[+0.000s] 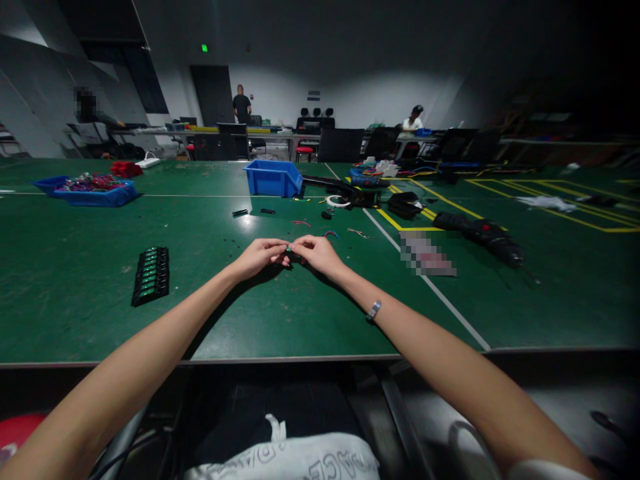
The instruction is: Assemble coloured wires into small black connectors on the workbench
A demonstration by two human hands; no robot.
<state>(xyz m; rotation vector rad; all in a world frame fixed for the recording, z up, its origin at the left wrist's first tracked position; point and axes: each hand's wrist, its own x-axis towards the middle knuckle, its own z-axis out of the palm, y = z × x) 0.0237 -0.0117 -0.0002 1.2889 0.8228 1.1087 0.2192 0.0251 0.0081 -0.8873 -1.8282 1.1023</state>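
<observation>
My left hand (261, 256) and my right hand (316, 252) meet over the middle of the green table. Between their fingertips they pinch one small black and green part (289, 249), mostly covered by the fingers, so its kind is unclear. To the left lies a black rack (151, 275) holding a row of several similar black and green pieces. Two slim black pieces, one at the left (241, 213) and one at the right (267, 211), rest on the table beyond my hands. Short red wires (301, 223) lie just past my right hand.
A blue bin (273, 179) stands at the back, with a black tool (350, 193) and a white ring (338, 201) beside it. Blue trays (100, 194) with red parts are far left. An electric screwdriver (483, 237) lies right. People sit or stand at tables behind.
</observation>
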